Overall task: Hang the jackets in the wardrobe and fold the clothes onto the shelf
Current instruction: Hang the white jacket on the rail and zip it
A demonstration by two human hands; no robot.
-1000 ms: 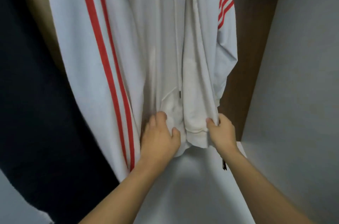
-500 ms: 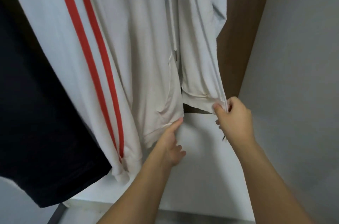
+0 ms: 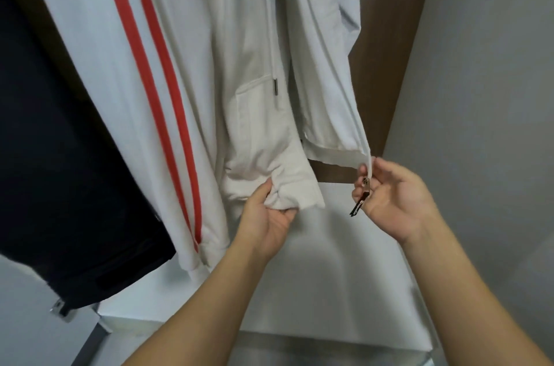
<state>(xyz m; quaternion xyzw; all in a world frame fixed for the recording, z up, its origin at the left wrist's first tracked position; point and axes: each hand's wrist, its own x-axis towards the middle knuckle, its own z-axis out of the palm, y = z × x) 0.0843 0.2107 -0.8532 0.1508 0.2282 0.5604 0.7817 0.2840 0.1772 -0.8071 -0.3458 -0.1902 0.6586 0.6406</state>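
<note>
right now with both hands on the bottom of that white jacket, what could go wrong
1. The left hand bunches the left front hem of the white jacket, so the two zipper halves may not line up.
2. The right hand pinches the other hem corner by the black zipper pull; a hard tug could drag the jacket off whatever it hangs from, which is out of view.
3. The drawstring dangles near the opening and might catch in the zipper.
</note>
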